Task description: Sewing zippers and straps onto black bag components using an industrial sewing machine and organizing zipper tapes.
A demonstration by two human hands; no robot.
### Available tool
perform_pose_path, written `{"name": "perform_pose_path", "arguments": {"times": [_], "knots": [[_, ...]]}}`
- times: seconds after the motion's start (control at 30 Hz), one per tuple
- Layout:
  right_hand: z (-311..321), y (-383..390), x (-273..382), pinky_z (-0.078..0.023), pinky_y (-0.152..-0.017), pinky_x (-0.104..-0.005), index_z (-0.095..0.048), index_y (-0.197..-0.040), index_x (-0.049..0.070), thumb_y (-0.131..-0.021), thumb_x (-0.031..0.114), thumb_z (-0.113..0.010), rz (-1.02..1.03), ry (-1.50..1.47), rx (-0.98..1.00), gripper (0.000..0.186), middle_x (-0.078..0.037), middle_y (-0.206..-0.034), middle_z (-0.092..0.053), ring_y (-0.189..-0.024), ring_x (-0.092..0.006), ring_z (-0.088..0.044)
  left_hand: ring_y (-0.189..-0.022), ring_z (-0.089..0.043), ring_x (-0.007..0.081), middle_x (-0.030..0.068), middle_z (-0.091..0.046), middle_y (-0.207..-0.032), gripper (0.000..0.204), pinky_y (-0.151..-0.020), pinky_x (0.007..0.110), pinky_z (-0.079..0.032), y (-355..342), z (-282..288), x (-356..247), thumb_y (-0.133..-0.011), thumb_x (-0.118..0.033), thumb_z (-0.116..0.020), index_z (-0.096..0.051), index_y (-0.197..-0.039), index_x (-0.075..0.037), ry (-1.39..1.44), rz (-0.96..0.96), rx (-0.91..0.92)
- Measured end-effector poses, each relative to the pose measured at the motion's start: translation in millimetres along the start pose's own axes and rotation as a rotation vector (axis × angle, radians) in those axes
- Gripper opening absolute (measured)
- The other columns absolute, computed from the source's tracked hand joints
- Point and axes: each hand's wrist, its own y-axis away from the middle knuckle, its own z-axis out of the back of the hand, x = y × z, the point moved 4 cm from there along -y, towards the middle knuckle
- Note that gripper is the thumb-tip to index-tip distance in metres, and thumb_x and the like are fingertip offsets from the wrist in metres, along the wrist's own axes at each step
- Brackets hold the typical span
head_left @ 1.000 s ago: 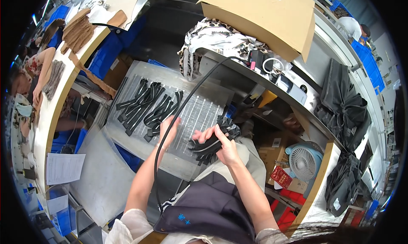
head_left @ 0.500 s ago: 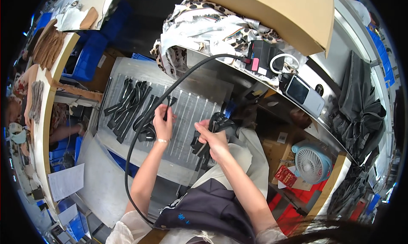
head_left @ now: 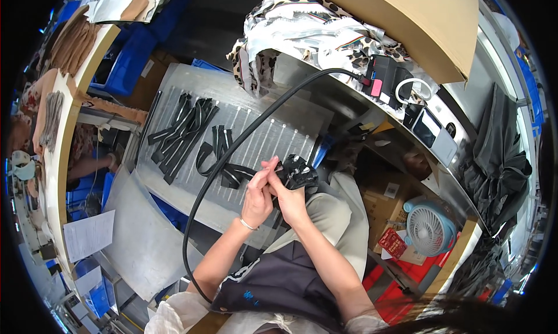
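My two hands meet at the near right of a grey ridged tray (head_left: 168, 186). My right hand (head_left: 290, 203) is closed around a bundle of black strips (head_left: 299, 170), which bunches up beyond its fingers. Against it press the closed fingers of my left hand (head_left: 256, 200). A narrow black strip (head_left: 239, 171) with a pale line along it runs to my left fingers; its end between the hands is hidden. Farther left on the tray lie more folded black strips (head_left: 186, 133), and a few others (head_left: 222, 137) sit nearer my hands.
A thick black cable (head_left: 232, 137) arches over the tray. At the far right, a metal shelf bears crumpled white and leopard-print fabric (head_left: 314, 37), a black device (head_left: 383, 81) and a phone (head_left: 427, 127). A blue fan (head_left: 429, 229) stands to the right, and a large cardboard box (head_left: 407, 20) lies beyond.
My left hand has come right and nearer from over the tray's strips, drawing a black strip along, and now touches my right hand. The view has shifted slightly.
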Motion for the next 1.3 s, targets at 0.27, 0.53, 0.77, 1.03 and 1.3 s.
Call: {"name": "perform_pose_path", "arguments": {"times": [0.27,0.53,0.77,1.03,1.3], "knots": [[6.1,7.6,33.9,-0.041,-0.085,-0.0256,-0.055,-0.107,0.002,-0.094,0.023,-0.050,0.229,0.279,0.079,0.025,-0.005,-0.098,-0.063,-0.093,-0.0109,-0.054,-0.100,-0.047,0.0305,0.0162,-0.047,-0.105,0.023,-0.086,0.039,-0.039,-12.3,60.9,92.9,-0.080,-0.016,-0.064,-0.054,-0.095,-0.001,-0.707,0.392,-0.128],[15.9,15.5,54.4,-0.037,-0.098,-0.0415,-0.055,-0.105,-0.004,-0.097,0.029,-0.038,0.192,0.009,0.190,0.037,-0.009,-0.086,-0.062,-0.099,-0.0272,-0.060,-0.065,-0.061,0.0320,0.0160,-0.061,-0.077,0.020,-0.058,0.039,-0.047,11.1,71.1,160.8,-0.081,-0.015,-0.064,-0.052,-0.084,0.000,-0.751,0.555,0.017],[43.7,37.8,101.6,-0.048,-0.062,-0.0381,-0.050,-0.088,0.002,-0.097,0.035,-0.034,0.166,-0.214,0.073,0.038,-0.004,-0.063,-0.043,-0.055,-0.0179,-0.049,-0.063,-0.061,0.0115,0.0143,-0.065,-0.091,0.018,-0.052,0.020,-0.047,20.4,110.2,128.1,-0.092,-0.014,-0.051,-0.051,-0.101,0.002,0.367,0.809,-0.359],[-0.9,40.8,71.2,-0.038,-0.049,-0.0226,-0.058,-0.094,-0.001,-0.082,0.012,-0.067,-0.071,0.124,0.016,0.020,0.001,-0.066,-0.049,-0.053,-0.0054,-0.044,-0.076,-0.064,0.0126,0.0139,-0.063,-0.106,0.029,-0.058,0.023,-0.049,6.6,89.6,-13.8,-0.088,-0.002,-0.051,-0.056,-0.117,0.001,0.010,0.510,-0.216],[-8.5,38.7,50.3,-0.036,-0.053,-0.0181,-0.064,-0.089,0.002,-0.085,0.005,-0.062,0.097,0.122,-0.068,0.006,0.004,-0.079,-0.058,-0.064,-0.0008,-0.047,-0.078,-0.065,0.0276,0.0219,-0.056,-0.116,0.025,-0.064,0.030,-0.052,9.0,30.0,-66.1,-0.081,0.002,-0.054,-0.061,-0.105,0.005,-0.249,-0.048,0.052]]}}
